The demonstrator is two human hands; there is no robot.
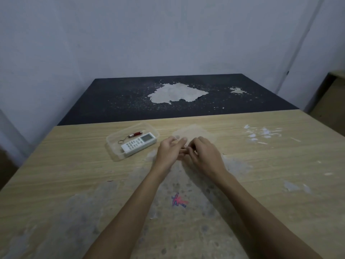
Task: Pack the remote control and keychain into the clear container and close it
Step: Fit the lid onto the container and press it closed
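Note:
The clear container [113,146] sits open on the wooden table, left of centre. Inside it lies the white remote control [138,144] with its screen toward the far right. Beside the remote, also inside, rests the keychain [134,136], a small red cylinder with a chain and ring. The clear lid [194,132] lies flat on the table to the right of the container. My left hand [170,149] and my right hand [203,153] meet at the lid's near edge, fingers curled onto it. The lid's near part is hidden by my hands.
The wooden table [74,174] has worn grey patches and a red-blue scribble [179,200] near me. Behind it stands a dark table [130,98] with peeled white spots. White flakes [261,133] lie at the far right. Walls close in behind and left.

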